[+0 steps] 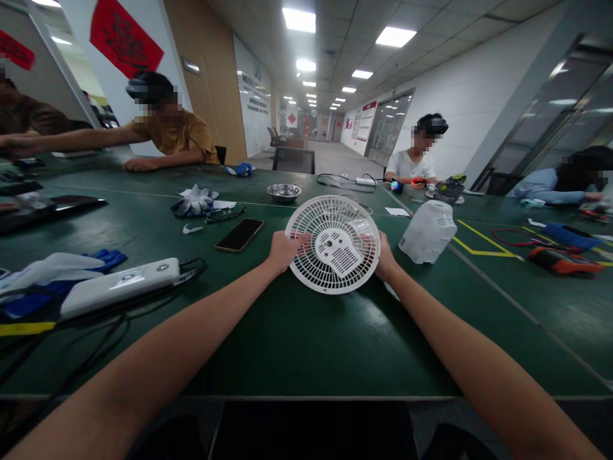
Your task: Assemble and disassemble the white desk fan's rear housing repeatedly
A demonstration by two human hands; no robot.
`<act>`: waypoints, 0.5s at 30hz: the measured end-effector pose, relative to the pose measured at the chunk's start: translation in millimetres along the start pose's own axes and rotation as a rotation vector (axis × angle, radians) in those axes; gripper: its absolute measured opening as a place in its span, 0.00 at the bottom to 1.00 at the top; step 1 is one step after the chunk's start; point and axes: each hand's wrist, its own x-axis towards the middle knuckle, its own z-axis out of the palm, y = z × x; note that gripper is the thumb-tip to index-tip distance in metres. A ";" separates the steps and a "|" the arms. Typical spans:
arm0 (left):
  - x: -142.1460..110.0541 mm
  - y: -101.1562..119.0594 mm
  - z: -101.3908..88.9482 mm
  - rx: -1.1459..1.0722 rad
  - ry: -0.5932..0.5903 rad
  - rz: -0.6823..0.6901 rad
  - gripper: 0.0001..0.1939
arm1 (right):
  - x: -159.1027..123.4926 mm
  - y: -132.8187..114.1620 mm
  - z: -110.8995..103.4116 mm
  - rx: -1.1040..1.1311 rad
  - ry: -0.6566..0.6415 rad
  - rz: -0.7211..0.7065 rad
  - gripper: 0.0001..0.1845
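L hand (286,251) & R hand (384,259) grip grille (340,252) at opp. sides, tilted over desk (335,345) btwn phone (239,235) & white housing (428,233); best keep pressure even & light, nr. the edge, so thin ribs don't flex.

White round fan grille (306,271), open bars radiating outward; hub plate (341,250) at centre, solid, with round holes and parallel vent slots; face tilted up toward the wearer; gripped at opposite sides by left hand (282,250) and right hand (385,259), over the tabletop (306,345).
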 end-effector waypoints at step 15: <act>10.7 -13.6 -8.0 -0.001 0.027 -0.077 0.09 | 14.2 -32.8 -69.8 -1.412 0.687 -0.534 0.36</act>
